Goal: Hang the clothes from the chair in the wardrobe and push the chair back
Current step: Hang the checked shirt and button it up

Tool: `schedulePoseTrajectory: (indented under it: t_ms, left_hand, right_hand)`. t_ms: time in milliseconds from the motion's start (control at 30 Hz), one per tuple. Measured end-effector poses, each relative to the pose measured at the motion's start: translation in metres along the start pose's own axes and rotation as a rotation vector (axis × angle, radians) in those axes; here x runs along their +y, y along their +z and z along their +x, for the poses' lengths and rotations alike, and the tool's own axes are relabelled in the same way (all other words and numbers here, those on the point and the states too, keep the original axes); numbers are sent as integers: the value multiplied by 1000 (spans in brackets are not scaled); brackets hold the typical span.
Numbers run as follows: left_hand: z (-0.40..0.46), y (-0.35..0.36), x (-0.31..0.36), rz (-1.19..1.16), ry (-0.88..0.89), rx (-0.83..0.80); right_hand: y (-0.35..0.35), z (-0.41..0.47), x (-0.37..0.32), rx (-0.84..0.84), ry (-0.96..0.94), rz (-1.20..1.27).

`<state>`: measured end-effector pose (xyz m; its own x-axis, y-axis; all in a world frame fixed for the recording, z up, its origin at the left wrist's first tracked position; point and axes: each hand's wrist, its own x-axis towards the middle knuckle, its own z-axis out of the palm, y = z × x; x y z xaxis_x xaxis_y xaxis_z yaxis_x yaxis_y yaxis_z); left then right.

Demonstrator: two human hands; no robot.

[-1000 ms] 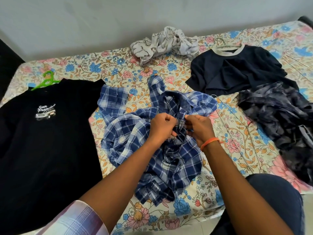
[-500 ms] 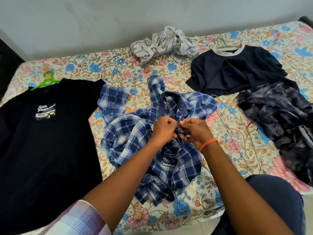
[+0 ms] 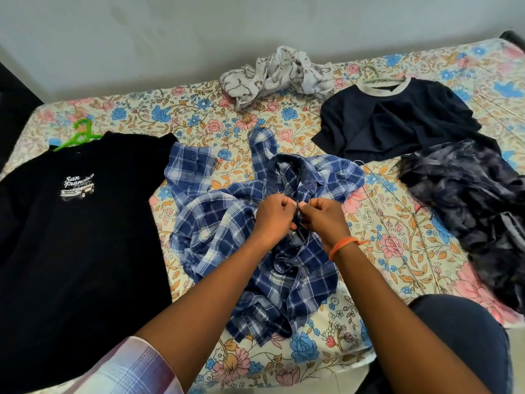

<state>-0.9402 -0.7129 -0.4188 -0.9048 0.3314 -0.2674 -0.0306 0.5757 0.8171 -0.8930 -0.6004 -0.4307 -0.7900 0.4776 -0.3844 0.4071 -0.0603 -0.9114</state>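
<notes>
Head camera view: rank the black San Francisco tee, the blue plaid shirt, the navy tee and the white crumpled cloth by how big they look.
1. Black San Francisco tee, nearest the camera
2. Blue plaid shirt
3. Navy tee
4. White crumpled cloth, farthest away

Pale plaid sleeve (image 3: 125,368) on left arm; orange wristband (image 3: 342,245) on right wrist; dark navy trousers (image 3: 460,342).

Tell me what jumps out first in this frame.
Dead centre, both hands, the left hand and right hand, pinch the front of a crumpled blue plaid shirt on a floral bedsheet. At left lies a black T-shirt on a green hanger. At right are a navy T-shirt and a dark mottled garment.
</notes>
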Motion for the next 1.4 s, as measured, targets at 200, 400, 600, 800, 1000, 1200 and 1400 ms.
schedulePoseTrajectory:
  t_ms: [200, 400, 600, 800, 1000, 1200, 1400]
  left_hand:
    - [-3, 3, 5, 167, 55, 50]
    - [-2, 3, -1, -7, -32, -10]
    - [-3, 0, 2, -86, -72, -27]
    - [-4, 0, 0, -122, -81, -3]
    - [-1, 2, 1, -78, -78, 60]
    - [4, -2, 0, -87, -59, 78]
    - [3, -3, -6, -207, -124, 27]
  right_hand:
    - [14, -11, 2, 210, -441, -464]
    - [13, -11, 8, 267, -414, -437]
    - [13, -9, 5, 263, -297, -304]
    - [16, -15, 4, 274, -276, -256]
    - [19, -22, 3, 245, -214, -82]
    - [16, -21, -2, 128, -62, 242]
    - [11, -18, 6, 151, -152, 76]
